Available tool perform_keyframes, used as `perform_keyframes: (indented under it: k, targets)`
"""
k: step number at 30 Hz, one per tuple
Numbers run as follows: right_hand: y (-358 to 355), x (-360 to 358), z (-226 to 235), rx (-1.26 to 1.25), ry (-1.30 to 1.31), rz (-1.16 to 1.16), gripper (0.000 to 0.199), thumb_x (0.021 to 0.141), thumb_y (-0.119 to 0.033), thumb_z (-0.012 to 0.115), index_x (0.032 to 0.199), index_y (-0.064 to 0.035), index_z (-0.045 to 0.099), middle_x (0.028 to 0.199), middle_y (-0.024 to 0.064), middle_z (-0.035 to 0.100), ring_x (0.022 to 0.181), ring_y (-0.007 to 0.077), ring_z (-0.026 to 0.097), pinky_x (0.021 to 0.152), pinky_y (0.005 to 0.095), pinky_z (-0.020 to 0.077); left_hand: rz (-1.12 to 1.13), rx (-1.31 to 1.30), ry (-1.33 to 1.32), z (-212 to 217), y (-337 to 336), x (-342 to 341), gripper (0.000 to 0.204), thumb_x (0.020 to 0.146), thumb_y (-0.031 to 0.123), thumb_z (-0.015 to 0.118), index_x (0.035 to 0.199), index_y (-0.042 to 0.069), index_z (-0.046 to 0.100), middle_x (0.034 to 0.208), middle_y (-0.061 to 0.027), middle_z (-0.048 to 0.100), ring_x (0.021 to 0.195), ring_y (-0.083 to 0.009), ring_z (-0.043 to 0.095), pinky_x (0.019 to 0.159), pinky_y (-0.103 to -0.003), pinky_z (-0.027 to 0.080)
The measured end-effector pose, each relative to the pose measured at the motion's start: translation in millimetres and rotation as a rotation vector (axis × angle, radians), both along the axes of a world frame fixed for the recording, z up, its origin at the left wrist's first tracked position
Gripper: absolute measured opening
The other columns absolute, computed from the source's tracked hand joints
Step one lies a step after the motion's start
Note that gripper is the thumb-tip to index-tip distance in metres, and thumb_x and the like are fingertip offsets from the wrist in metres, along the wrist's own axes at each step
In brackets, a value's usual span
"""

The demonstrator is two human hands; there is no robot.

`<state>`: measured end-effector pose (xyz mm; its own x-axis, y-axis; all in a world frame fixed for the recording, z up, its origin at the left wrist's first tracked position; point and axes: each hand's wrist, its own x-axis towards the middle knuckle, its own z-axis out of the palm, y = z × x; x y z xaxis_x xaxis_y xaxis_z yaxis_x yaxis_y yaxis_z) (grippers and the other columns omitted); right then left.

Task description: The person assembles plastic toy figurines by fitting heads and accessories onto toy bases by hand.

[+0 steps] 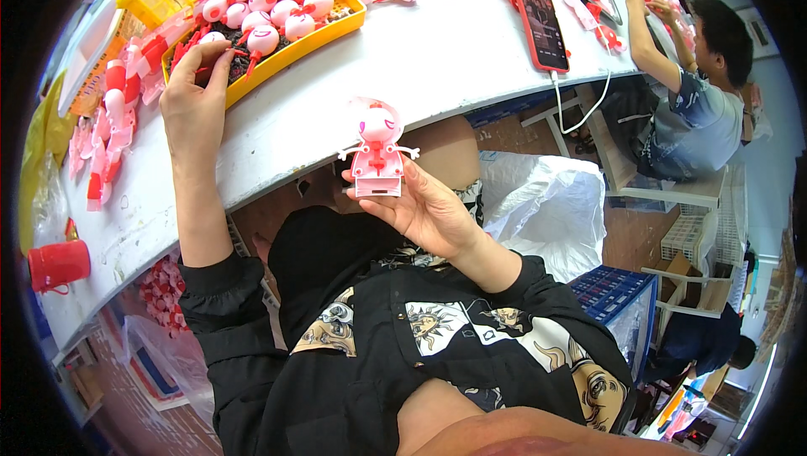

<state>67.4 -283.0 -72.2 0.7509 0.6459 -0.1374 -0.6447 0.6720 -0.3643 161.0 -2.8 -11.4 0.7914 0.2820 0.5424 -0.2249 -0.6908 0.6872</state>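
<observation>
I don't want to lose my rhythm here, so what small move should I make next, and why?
I'd probably pick one piece out of the yellow tray with your left hand: its fingertips are among the parts there, while your right hand holds the pink-and-white figure up, apart from the tray.

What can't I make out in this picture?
All in the head view:
- Back of the pink figure: turned away from the camera.
- Parts of the right hand's fingers: hidden behind that figure.
- Whatever the left hand may grip at the yellow tray: masked by its fingers.
- Lowest pink balls: covered by others.
- Phone screen details: too small.
</observation>
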Motion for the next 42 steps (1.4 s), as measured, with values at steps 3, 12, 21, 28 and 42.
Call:
perform_keyframes:
  k: [3,12,21,28,42]
  targets:
    - [0.4,-0.3,0.3,0.002,-0.001,-0.001,0.055,0.100,-0.031,0.044,0.144,-0.0031,0.027,0.141,0.0278,0.037,0.127,0.0382,0.046,0.104,0.0422,0.0444,-0.007,-0.006,-0.006,-0.5,0.3,0.5,0.016,0.086,0.007,0.067,0.102,0.003,0.069,0.092,-0.0073,0.071,0.084,-0.0117,0.067,0.078,-0.025,0.052]
    - [5.6,-4.5,2.8,0.004,-0.002,0.004,0.054,0.100,-0.031,0.043,0.143,-0.0024,0.029,0.141,0.0279,0.038,0.127,0.0390,0.045,0.104,0.0426,0.0441,0.057,0.333,-0.379,28.4,-7.8,-21.0,0.015,0.085,0.003,0.067,0.099,0.005,0.070,0.092,-0.0074,0.071,0.083,-0.0172,0.066,0.076,-0.029,0.053]
    - [10.2,25.5,-17.8,0.198,0.194,0.231,0.046,0.100,-0.031,0.046,0.136,-0.0043,0.040,0.132,0.0185,0.051,0.121,0.0312,0.053,0.103,0.0431,0.0443,-0.762,0.243,-0.451,131.3,-127.2,-127.4,0.022,0.086,0.031,0.060,0.089,0.009,0.058,0.082,-0.0070,0.056,0.082,-0.0215,0.052,0.075,-0.043,0.050]
    - [12.5,-6.1,-1.9,0.036,0.023,0.015,0.048,0.100,-0.031,0.045,0.139,-0.0020,0.037,0.132,0.0219,0.050,0.119,0.0332,0.054,0.100,0.0409,0.0471,-1.081,0.394,-0.820,118.2,-105.6,-107.9,0.022,0.081,0.017,0.067,0.090,0.003,0.052,0.080,-0.0057,0.064,0.072,-0.0198,0.061,0.072,-0.039,0.055]
    - [20.4,-18.7,13.2,0.041,-0.073,0.059,0.051,0.100,-0.032,0.044,0.140,-0.0006,0.034,0.136,0.0271,0.044,0.122,0.0343,0.051,0.102,0.0390,0.0463,-0.581,0.123,-0.421,118.4,-77.6,-175.8,0.013,0.091,0.023,0.055,0.094,0.010,0.056,0.084,-0.0059,0.050,0.075,-0.0213,0.047,0.068,-0.042,0.043]
